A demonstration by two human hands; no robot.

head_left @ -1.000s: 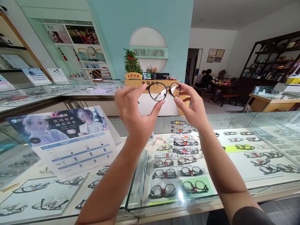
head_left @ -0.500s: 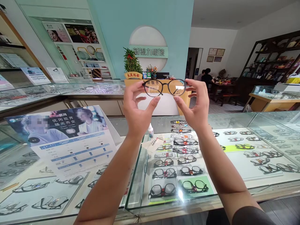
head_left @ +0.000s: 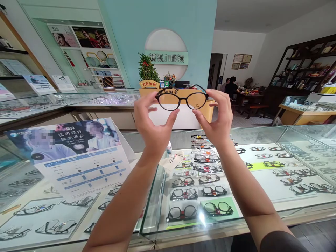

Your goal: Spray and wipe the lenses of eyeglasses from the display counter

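A pair of black round-framed eyeglasses (head_left: 183, 99) is held up in the air over the glass counter, lenses facing me. My left hand (head_left: 154, 120) pinches its left end between thumb and fingers. At the opposite end, my right hand (head_left: 216, 115) grips the frame the same way. Both temples extend behind the lenses, partly hidden. Small lettering and a mark show on the right lens. Below my hands, a small white bottle (head_left: 169, 148) and a pale folded cloth (head_left: 172, 161) with printing rest on the counter.
Rows of eyeglasses (head_left: 207, 158) lie inside the glass display case (head_left: 154, 217). A printed poster card (head_left: 86, 154) stands on the left. Farther back are a wooden reception desk (head_left: 210, 108), a potted plant (head_left: 147, 68) and a seated person (head_left: 231, 86).
The eyeglasses have tilted, so the right temple now shows above the frame. Both hands have shifted slightly left, still holding the ends.
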